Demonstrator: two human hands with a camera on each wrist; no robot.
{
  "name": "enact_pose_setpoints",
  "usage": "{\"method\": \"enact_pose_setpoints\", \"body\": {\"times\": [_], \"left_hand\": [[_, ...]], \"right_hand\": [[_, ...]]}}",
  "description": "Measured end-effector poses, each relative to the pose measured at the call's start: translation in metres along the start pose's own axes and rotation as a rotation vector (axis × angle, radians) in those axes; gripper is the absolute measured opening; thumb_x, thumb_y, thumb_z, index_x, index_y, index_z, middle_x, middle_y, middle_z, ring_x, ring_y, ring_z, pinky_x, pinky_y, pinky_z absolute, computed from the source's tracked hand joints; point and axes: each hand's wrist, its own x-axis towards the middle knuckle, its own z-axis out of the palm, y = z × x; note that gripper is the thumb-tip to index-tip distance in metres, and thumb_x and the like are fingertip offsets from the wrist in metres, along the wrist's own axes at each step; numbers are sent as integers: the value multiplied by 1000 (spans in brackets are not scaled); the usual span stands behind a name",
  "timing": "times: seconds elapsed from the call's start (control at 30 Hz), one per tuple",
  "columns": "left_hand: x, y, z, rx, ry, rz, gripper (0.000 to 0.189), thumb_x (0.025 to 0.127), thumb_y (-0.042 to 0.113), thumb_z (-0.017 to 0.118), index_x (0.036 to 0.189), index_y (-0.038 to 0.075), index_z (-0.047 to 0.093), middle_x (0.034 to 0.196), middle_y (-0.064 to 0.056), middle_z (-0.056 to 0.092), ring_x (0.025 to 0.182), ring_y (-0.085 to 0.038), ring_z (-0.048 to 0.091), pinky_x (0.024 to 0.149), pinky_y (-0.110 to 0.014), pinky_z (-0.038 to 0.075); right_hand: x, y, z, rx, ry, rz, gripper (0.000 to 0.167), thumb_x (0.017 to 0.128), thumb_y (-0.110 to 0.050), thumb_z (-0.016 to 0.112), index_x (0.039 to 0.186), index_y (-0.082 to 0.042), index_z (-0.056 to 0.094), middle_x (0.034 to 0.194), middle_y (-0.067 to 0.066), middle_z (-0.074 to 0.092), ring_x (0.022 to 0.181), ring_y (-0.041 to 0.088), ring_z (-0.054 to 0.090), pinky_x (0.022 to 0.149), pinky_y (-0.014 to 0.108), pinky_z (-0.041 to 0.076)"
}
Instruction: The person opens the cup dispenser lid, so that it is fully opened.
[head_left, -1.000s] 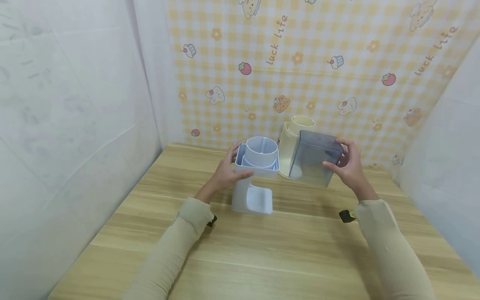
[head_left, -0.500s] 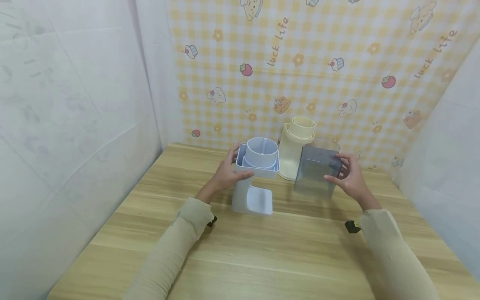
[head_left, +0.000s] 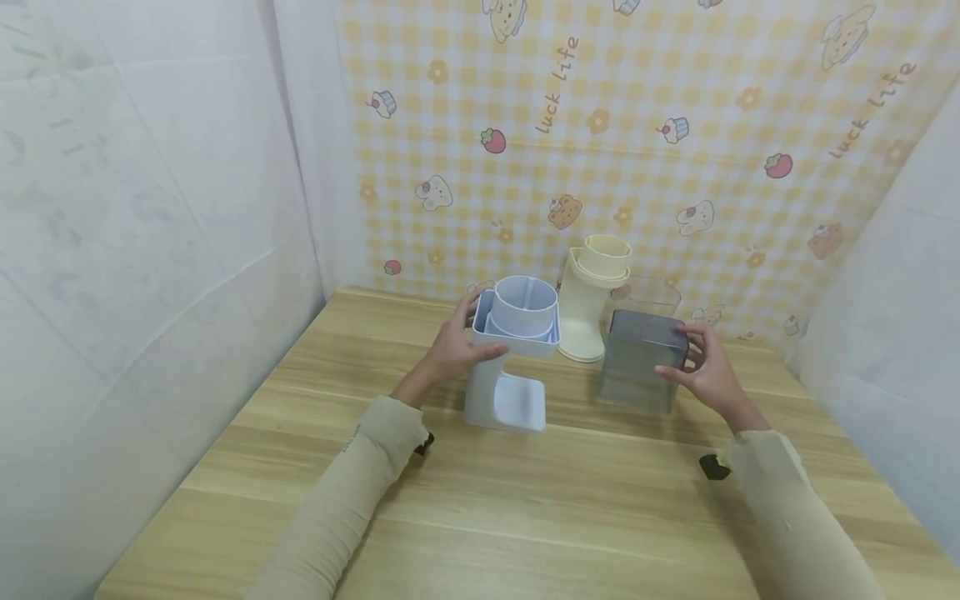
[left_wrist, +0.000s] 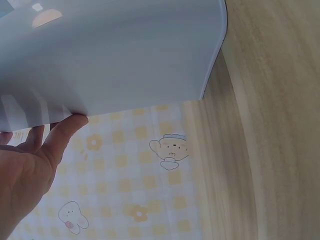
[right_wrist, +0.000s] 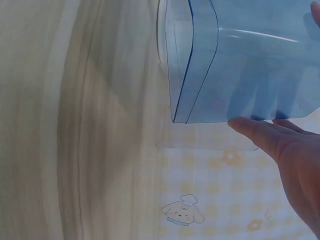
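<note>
Two hands at work on a wooden table (head_left: 525, 500) against a yellow checked backdrop (head_left: 637, 125). The left hand (head_left: 450, 350) curls round the upper tray of a pale blue holder (head_left: 513, 358), thumb at its front edge and fingers along its left side; the holder stands upright on its base near the middle of the table, a round cup seated in its top. The right hand (head_left: 705, 371) grips the right side of a translucent grey-blue box (head_left: 637, 371), thumb on the front face and fingers behind; the box sits upside down, closed face uppermost, at or just above the table, though contact cannot be confirmed. Behind and between the two stand a cream holder (head_left: 592, 300) and a clear box (head_left: 652, 296), close to the backdrop. In the right wrist view, the fingers (right_wrist: 260, 132) press the box wall near its edge. To handle the box well, it likely helps to keep it level, steady the blue holder firmly, and leave clearance from the cream holder just behind.
</note>
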Motion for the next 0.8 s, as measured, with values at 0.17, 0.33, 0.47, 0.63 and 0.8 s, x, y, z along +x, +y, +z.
{"method": "enact_pose_setpoints", "body": {"times": [0.17, 0.33, 0.47, 0.63, 0.8], "left_hand": [[0, 0, 0, 1, 1, 9, 118, 63, 82, 71, 157, 31, 21, 149, -13, 46, 124, -32, 52, 97, -54, 48], [-1, 0, 0, 2, -2, 10, 112, 68, 74, 75, 157, 32, 22, 148, -13, 48, 124, -31, 52, 96, -54, 48], [-3, 2, 0, 6, 15, 9, 115, 67, 76, 74, 158, 29, 22, 148, -14, 48, 126, -33, 51, 97, -55, 48], [-3, 1, 1, 14, 18, 2, 118, 65, 80, 71, 158, 27, 21, 149, -15, 46, 128, -33, 50, 98, -55, 47], [-2, 1, 2, 23, 19, 9, 119, 64, 82, 70, 158, 28, 22, 148, -16, 47, 125, -32, 52, 98, -55, 47]], "right_hand": [[-4, 7, -1, -7, 7, -12, 79, 79, 9, 78, 136, 12, 23, 145, 38, 26, 123, 68, 36, 81, 11, 48], [-9, 15, -2, 5, 20, 11, 77, 80, 10, 76, 136, 13, 23, 147, 38, 24, 122, 66, 38, 80, 11, 49], [-12, 21, -5, 38, 30, 23, 76, 84, 8, 73, 138, 13, 20, 152, 40, 17, 126, 67, 31, 82, 10, 47], [-17, 29, -10, 48, 51, -8, 74, 85, 12, 70, 142, 13, 23, 150, 43, 20, 132, 48, 42, 84, 10, 48], [-21, 37, -15, 26, 63, -43, 76, 82, 15, 71, 144, 11, 27, 150, 41, 21, 133, 33, 46, 86, 11, 47]]}}
